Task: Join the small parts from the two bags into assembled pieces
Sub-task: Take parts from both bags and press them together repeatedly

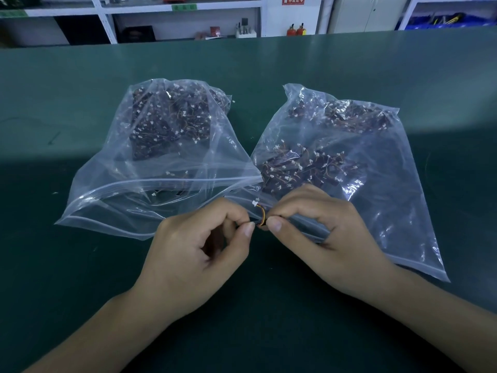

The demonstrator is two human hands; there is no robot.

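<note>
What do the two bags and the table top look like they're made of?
Left bag and right bag: thin clear plastic film, glossy, judging by the creases, glare and the parts showing through; both have a ridged zip strip at the mouth. Table top: a dark green matte mat, possibly rubber or vinyl; the look leaves that open.

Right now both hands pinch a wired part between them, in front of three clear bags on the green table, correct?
Not three: the head view shows two clear bags. Left hand and right hand do pinch the wired part over the green table.
</note>
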